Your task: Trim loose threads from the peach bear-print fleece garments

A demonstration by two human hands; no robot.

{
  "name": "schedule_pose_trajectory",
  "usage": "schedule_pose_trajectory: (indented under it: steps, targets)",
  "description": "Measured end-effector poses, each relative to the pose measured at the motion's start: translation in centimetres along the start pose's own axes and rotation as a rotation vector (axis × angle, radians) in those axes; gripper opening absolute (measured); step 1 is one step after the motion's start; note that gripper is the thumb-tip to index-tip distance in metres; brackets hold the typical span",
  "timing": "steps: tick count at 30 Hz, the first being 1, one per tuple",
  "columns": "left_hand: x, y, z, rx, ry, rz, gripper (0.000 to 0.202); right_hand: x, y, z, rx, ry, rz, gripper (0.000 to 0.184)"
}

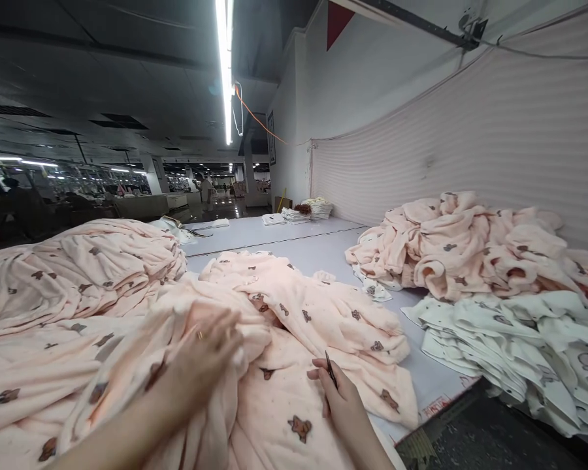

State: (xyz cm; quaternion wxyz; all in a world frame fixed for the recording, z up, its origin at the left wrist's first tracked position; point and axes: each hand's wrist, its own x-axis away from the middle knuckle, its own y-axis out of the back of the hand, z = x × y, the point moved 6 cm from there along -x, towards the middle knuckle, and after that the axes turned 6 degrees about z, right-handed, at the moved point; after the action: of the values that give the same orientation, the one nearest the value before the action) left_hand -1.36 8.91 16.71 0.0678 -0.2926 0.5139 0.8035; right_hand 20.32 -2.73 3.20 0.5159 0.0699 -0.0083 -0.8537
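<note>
A pale pink plush garment (274,414) with brown bear prints lies bunched in front of me. My left hand (210,346), a ring on one finger, rests across its raised folds. Motion blurs that hand, but its fingers look stretched out over the cloth. Lower right of it, my right hand (337,391) is closed around a small dark pointed tool (330,369), perhaps thread snips. Most of the tool is hidden in the fingers, and its tip points up. The right hand is just over the garment; whether it touches the cloth I cannot tell.
More pink plush pieces (88,264) are heaped at the left. On the right sit another pink pile (460,245) and a stack of white printed pieces (524,346) overhanging the table edge. Folded white cloths (318,209) lie at the far end of the pale table (294,247).
</note>
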Motion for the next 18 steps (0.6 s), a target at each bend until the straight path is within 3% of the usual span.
schedule_pose_trajectory:
  steps: [2,4,6,12,15,18]
  targets:
    - [1.4,-1.6,-2.1,-0.061,-0.162,-0.050,0.033,-1.0,0.8,-0.5,0.121,0.021,0.101,0.044]
    - [2.0,-3.8,-3.1,-0.128,-0.195,-0.068,0.027,-2.6,0.9,-0.5,0.182,0.044,0.153,0.042]
    - [1.7,-6.4,-2.6,-0.181,-0.185,-0.052,0.027,-4.8,0.8,-0.6,0.218,0.051,0.167,0.040]
    - [-3.3,-14.7,2.2,-0.166,-0.098,0.046,0.025,-10.5,1.4,-1.4,0.280,0.058,0.151,0.041]
    - [-6.2,-18.1,4.7,-0.117,-0.045,0.131,0.019,-9.6,3.1,-1.0,0.288,0.059,0.122,0.041]
    - [-9.1,-20.0,6.9,-0.059,0.024,0.191,0.024,-5.9,5.1,0.4,0.289,0.047,0.117,0.039]
